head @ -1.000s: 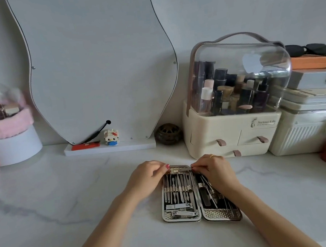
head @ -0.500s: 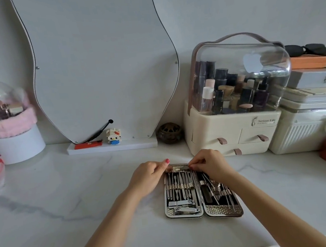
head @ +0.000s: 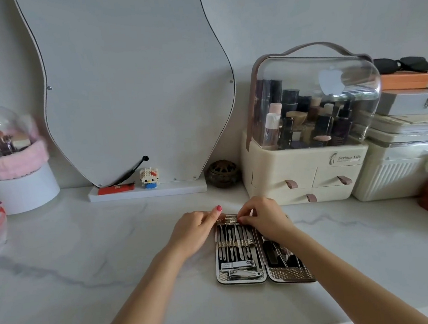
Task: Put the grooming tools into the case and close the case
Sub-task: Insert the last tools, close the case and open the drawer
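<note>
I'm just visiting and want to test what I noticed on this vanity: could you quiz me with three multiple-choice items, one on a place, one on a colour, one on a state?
1. Where does the small block-built cat figure stand?
A. on the white base under the wavy mirror
B. inside the grooming case
C. on top of the orange box

2. What colour is the fluffy band around the dome-topped white holder?
A. green
B. pink
C. black

3. How is the shiny metal grooming case now?
A. shut
B. standing on end
C. lying open flat

Answers: 1 A, it sits by the red item on the mirror's base. 2 B, the band is plainly pink. 3 C, both halves show tools, with both hands at its far edge.
</note>
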